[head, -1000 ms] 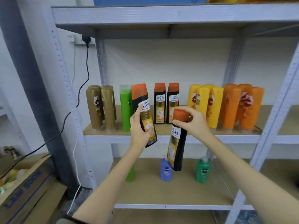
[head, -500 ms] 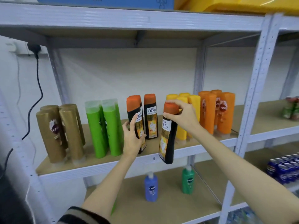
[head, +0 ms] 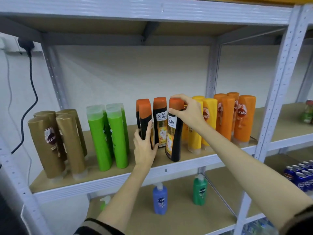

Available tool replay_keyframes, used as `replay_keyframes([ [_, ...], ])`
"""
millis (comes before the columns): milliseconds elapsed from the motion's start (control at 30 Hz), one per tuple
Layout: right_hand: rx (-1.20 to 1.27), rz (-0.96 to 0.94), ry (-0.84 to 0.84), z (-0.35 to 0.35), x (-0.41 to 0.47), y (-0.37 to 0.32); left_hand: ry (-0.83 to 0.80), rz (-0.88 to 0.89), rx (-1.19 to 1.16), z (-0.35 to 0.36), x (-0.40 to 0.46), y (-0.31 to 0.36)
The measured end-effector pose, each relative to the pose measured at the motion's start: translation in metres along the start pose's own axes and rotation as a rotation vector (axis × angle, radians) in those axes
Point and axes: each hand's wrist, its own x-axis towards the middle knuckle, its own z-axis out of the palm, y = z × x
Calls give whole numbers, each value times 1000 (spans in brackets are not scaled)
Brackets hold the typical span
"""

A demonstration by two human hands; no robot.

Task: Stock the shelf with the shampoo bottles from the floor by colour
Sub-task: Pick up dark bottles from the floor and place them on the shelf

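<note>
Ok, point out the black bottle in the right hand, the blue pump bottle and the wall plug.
Black bottle (head: 175,141), head view, lower body.
Blue pump bottle (head: 160,200), head view, label.
Wall plug (head: 26,45), head view, plug body.

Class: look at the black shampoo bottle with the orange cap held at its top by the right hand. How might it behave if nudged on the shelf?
The black bottle is tall and narrow, so it probably tips easily. Its glossy plastic may slip in the right hand. It looks rigid, unlikely to flop.
</note>
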Motion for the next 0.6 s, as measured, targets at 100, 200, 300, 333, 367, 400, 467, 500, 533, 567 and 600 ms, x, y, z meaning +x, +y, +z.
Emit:
replay_keyframes([
  [100,5,16,-16,10,7,4,-4,33,-142,-2,-8,-10],
  [200,-28,15,-28,21,11,8,-33,58,-259,-6,-18,-24],
  [300,-49,0,-49,31,17,9,-53,29,-285,-8,-20,-27],
  [333,-51,-4,-54,34,19,9,-52,26,-276,-8,-20,-27],
  [367,-48,-1,-63,37,20,9,-50,26,-268,-7,-20,-26],
  [400,-48,6,-70,39,21,10,-49,27,-265,-7,-20,-26],
  [467,-55,27,-74,44,22,12,-39,17,-266,-5,-21,-24],
  [500,-59,39,-72,45,22,14,-34,6,-265,-4,-22,-23],
  [533,-63,47,-70,46,21,14,-29,-2,-262,-4,-22,-21],
  [567,-67,50,-71,47,22,15,-24,-4,-256,-3,-23,-20],
  [600,-77,52,-80,47,22,15,-19,-2,-248,-3,-23,-19],
])
